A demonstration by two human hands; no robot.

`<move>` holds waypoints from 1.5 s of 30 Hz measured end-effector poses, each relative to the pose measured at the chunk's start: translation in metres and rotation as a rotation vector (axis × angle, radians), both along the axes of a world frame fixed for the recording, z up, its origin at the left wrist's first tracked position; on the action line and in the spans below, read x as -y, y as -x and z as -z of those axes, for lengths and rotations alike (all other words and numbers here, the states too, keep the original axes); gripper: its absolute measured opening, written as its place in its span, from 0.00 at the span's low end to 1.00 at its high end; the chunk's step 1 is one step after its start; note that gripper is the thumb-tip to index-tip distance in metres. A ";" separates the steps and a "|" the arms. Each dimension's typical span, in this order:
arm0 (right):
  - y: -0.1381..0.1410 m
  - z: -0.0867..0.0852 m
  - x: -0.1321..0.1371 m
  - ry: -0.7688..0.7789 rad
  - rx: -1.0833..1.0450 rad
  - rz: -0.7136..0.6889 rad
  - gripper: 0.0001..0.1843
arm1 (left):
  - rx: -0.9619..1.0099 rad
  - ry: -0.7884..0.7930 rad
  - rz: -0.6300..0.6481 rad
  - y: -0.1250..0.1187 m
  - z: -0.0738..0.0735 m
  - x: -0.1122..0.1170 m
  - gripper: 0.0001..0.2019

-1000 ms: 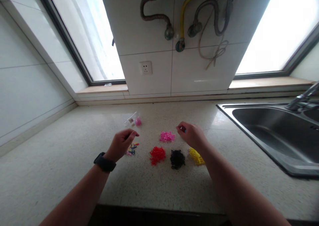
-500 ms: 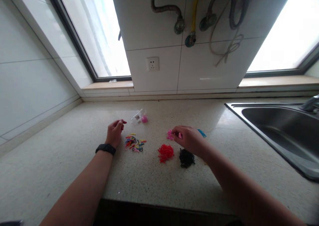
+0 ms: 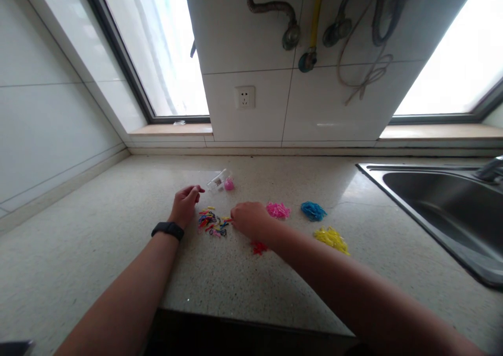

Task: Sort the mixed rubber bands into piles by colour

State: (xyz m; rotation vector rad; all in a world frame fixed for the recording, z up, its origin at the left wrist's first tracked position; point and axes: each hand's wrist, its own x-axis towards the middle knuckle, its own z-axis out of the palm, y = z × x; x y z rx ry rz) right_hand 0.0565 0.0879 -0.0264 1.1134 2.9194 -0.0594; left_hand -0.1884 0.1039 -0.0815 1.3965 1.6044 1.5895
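Note:
A mixed heap of small coloured rubber bands [image 3: 208, 221] lies on the counter between my hands. My left hand [image 3: 186, 203], with a black band on the wrist, rests at the heap's far left side, fingers curled in and nothing visible in them. At the heap's right edge, my right hand [image 3: 249, 219] reaches down with its fingers drawn together. Whatever is between those fingertips is too small to make out. Single-colour piles lie to the right: pink bands [image 3: 278, 210], blue bands [image 3: 313, 211], yellow bands [image 3: 332, 240]. Red bands [image 3: 259, 248] are partly covered by my right hand and forearm.
Behind the mixed heap lies a clear plastic container [image 3: 217, 180] beside a pink round object [image 3: 229, 184]. A steel sink [image 3: 377, 175] is set into the counter on the right. Along the back, a tiled wall carries a socket [image 3: 245, 97] and pipes.
My right hand has moved left from the pink pile to the mixed heap. Blue and yellow piles now show fully; my forearm hides the black pile. My left hand stays by the heap.

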 end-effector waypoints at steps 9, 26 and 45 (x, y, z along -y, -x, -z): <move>0.002 0.000 -0.001 0.002 0.007 0.021 0.14 | 0.025 -0.011 0.023 0.004 0.007 -0.004 0.15; 0.003 0.000 0.002 0.020 -0.041 0.060 0.16 | -0.004 -0.021 0.000 0.001 0.003 -0.002 0.15; -0.189 -0.010 -0.012 0.355 -1.385 0.455 0.15 | 0.042 0.016 0.005 0.005 0.007 -0.001 0.14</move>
